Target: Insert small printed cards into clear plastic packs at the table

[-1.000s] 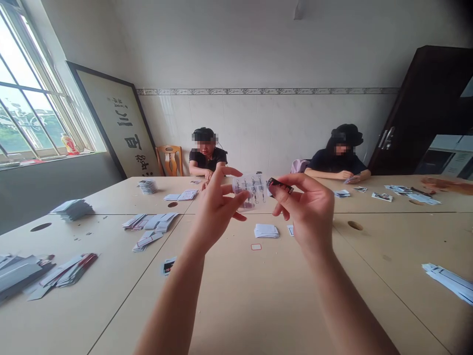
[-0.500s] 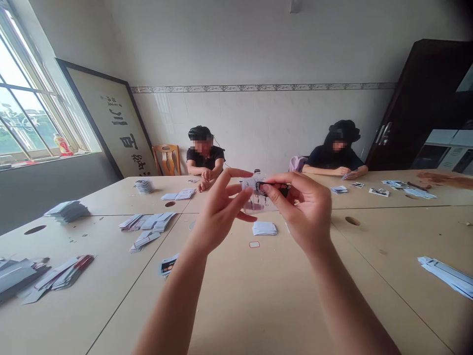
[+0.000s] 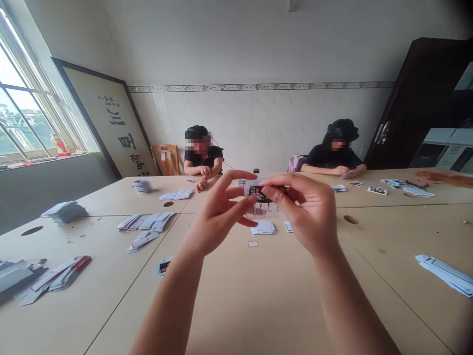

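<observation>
Both my hands are raised above the near middle of the table. My left hand (image 3: 216,214) pinches the left side of a small transparent plastic bag (image 3: 271,212), its other fingers spread behind it. Between thumb and fingers, my right hand (image 3: 312,212) grips a black printed card (image 3: 263,194) at its right end. The card's left end overlaps the upper part of the bag; I cannot tell how far inside it lies. Below the hands, a stack of white cards (image 3: 263,228) and a red-edged label (image 3: 253,244) rest on the tabletop.
Piles of white cards or packets (image 3: 64,212) lie along the table's left side, with long strips (image 3: 445,276) at the right. Two people sit across the table; one holds cards. A dark bottle cap (image 3: 256,171) shows behind my hands. Round holes (image 3: 351,220) pierce the tabletop.
The black card has moved left across the bag toward my left thumb, and more of its printed face shows. Both hands remain at nearly the same place.
</observation>
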The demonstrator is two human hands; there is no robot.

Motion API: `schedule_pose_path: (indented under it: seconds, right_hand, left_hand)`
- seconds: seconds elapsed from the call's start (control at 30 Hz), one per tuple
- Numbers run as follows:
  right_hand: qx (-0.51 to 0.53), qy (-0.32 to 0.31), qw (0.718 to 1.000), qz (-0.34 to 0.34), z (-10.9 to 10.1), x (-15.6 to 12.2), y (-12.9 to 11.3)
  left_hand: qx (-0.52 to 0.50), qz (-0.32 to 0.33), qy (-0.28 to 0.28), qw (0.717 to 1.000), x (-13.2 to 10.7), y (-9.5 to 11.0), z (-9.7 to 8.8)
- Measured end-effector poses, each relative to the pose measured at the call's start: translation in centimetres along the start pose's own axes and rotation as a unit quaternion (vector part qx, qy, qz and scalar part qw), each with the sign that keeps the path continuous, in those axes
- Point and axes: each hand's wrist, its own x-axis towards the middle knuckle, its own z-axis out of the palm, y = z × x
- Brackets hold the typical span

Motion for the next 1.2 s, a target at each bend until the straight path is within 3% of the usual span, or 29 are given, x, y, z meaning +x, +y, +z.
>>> schedule_pose_path:
  seconds: [0.57, 1.2]
  right_hand:
    - [-0.021, 0.031, 0.999, 0.028, 0.39, -0.4, -0.44]
    - [-0.054, 0.028, 0.998, -0.015, 0.41, -0.35, -0.43]
  left_hand:
    - [-0.014, 0.003, 0.011, 1.0, 0.07, 0.19, 0.62]
    - [-0.029, 0.009, 0.014, 0.999, 0.36, -0.33, 0.71]
